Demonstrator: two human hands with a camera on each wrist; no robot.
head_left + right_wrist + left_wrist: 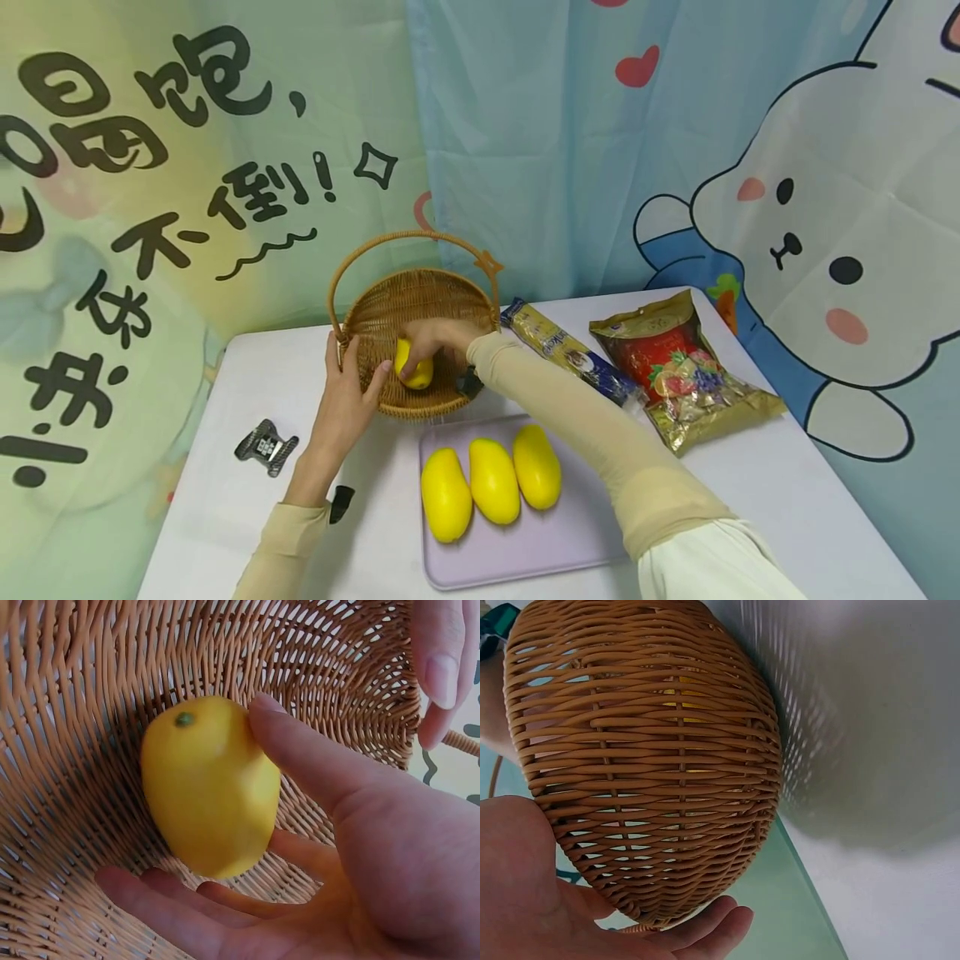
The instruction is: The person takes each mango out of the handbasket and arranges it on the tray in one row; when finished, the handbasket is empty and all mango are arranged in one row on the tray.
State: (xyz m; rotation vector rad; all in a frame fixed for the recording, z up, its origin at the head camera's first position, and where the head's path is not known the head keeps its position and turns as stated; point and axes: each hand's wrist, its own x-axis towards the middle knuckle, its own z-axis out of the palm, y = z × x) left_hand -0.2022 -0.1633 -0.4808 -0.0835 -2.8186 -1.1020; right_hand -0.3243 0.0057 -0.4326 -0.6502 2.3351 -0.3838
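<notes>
While the left hand [345, 400] steadies the basket [390, 312], the right grip [435, 337] holds the mango [415, 367] inside.

Beyond my grip hangs a cloth backdrop [525, 150], pale green with black characters to its left, blue with red hearts and a white cartoon rabbit [832, 250] to its right. A white counter [787, 492] lies beneath, evenly lit.

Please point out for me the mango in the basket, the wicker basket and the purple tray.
mango [206, 784], right wrist view, middle of its yellow skin
wicker basket [401, 304], head view, bare woven inside wall
purple tray [540, 542], head view, bare surface in front of the mangoes
</notes>
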